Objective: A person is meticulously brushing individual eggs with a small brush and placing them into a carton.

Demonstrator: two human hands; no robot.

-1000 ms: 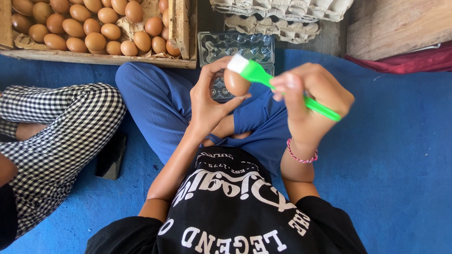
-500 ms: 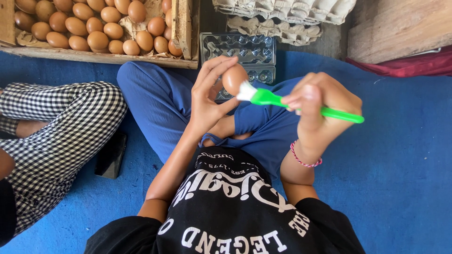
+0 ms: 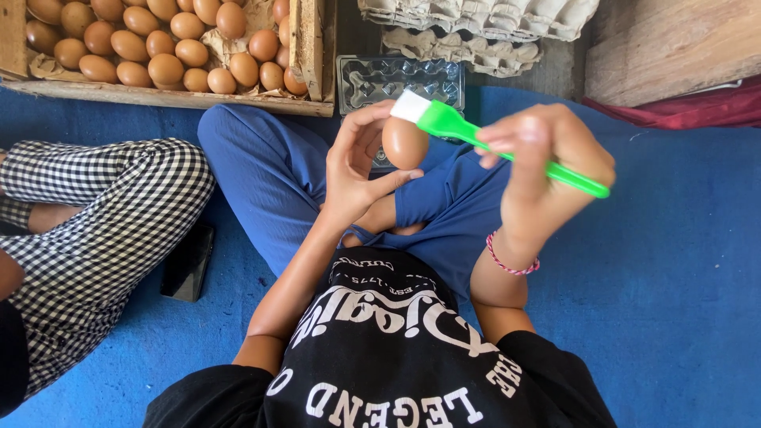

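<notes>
- A brown egg (image 3: 404, 143) is grasped by the fingertips (image 3: 379, 119) of the left hand (image 3: 357, 170), the thumb being set below it and the other fingers curled over its top and far side.
- The egg is held upright in the air above the lap, in front of a clear plastic egg tray (image 3: 400, 79) that lies on the floor.
- A green brush (image 3: 507, 147) is gripped by the right hand (image 3: 547, 170), whose fingers are clenched around the middle of the handle.
- The white bristle head is set at the upper edge of the egg, touching it or just beside it; contact cannot be confirmed.
- Compared with 0.5 s earlier, the bristle head has been raised from the lower right flank of the egg to its top, and the handle is now tilted down toward the right.
- It is judged from this that brushing strokes are being passed over the shell, and that cleaning of this egg is in progress.
- A wooden crate (image 3: 309, 47) filled with brown eggs is placed at the upper left.
- Stacked grey pulp trays (image 3: 483, 24) are placed behind the plastic tray.
- A second person's checked trouser leg (image 3: 103, 214) is seen at the left, on the blue floor mat (image 3: 682, 277).
</notes>
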